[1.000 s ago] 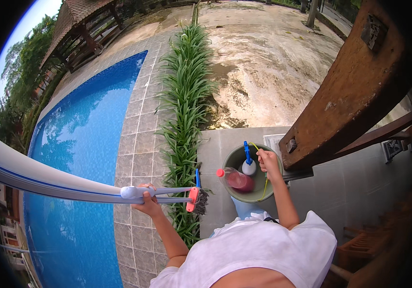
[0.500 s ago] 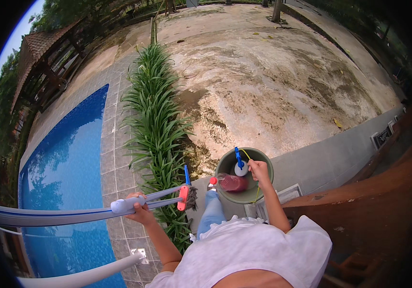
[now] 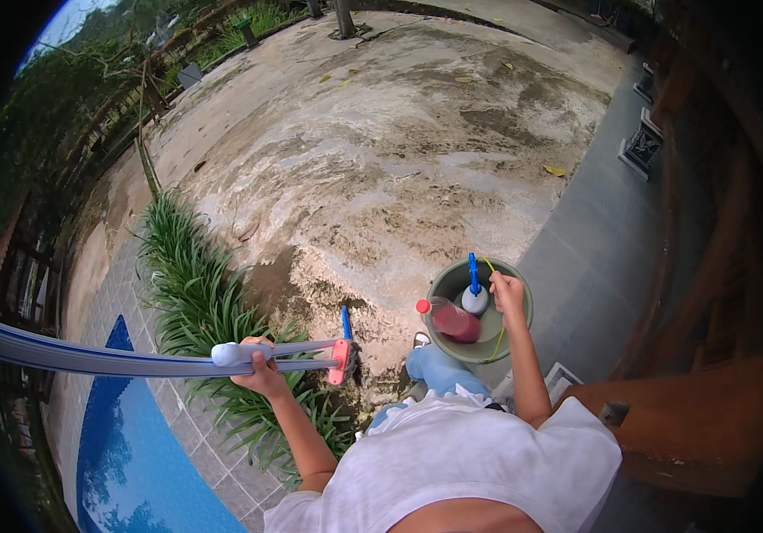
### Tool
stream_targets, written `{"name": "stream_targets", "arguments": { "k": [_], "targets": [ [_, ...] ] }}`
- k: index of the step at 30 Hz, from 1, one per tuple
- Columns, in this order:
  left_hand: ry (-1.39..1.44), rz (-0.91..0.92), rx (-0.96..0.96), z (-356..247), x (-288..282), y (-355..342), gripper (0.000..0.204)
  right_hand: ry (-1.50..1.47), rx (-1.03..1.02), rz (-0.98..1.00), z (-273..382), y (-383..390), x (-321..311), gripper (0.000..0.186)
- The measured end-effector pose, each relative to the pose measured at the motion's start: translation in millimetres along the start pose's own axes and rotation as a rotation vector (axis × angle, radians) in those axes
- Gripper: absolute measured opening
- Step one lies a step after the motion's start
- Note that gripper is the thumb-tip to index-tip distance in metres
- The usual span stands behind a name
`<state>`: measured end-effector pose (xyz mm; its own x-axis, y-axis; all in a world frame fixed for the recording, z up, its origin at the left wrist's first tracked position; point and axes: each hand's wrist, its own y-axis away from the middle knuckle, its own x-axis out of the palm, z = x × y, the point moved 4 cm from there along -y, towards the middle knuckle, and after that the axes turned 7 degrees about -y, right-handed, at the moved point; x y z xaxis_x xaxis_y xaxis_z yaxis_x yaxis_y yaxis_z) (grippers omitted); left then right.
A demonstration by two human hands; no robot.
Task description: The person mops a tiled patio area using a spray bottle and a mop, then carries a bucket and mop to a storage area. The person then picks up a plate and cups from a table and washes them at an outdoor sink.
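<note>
My left hand (image 3: 261,371) is wrapped round a bundle of long pale-blue handles (image 3: 115,357) held out level to the left. One ends in a rounded light-grey tip beside my fingers. At the bundle's right end is a pink brush head (image 3: 339,361) with dark bristles, and a slim blue piece (image 3: 346,323) sticks out next to it. My right hand (image 3: 507,290) is closed on the thin yellow handle (image 3: 499,343) of a green bucket (image 3: 524,313). Inside are a white spray bottle (image 3: 475,300) with a blue trigger and a red-capped clear bottle (image 3: 455,321) of pinkish-red liquid, leaning on the rim.
Leafy green plants (image 3: 187,293) line a border at my left, with grey paving (image 3: 193,413) and a blue pool (image 3: 146,453) beyond. Stained concrete (image 3: 408,151) spreads ahead. A grey tiled walkway (image 3: 581,231) and brown woodwork (image 3: 692,417) lie to my right.
My view has turned to the right, and the pool and plants have shifted left and down. The bucket appears farther right and slightly higher. Both hands keep their holds.
</note>
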<state>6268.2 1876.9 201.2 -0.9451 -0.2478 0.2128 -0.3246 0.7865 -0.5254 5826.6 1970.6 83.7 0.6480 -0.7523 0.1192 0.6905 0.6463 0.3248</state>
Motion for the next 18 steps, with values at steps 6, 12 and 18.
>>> {"name": "stream_targets", "arguments": {
  "k": [6, 12, 18],
  "targets": [
    [0.063, 0.064, -0.015, 136.1, 146.6, -79.9, 0.036, -0.034, -0.004, -0.196, 7.2, -141.8, -10.8, 0.028],
    [0.066, 0.093, -0.162, 260.4, 325.9, -151.8, 0.041, -0.154, 0.038, -0.3, 20.0, -290.9, -14.0, 0.029],
    [0.157, 0.148, -0.087, 375.1, 527.8, -203.6, 0.04, -0.092, 0.02, -0.556, 40.4, -406.8, -56.7, 0.033]
  ]
}}
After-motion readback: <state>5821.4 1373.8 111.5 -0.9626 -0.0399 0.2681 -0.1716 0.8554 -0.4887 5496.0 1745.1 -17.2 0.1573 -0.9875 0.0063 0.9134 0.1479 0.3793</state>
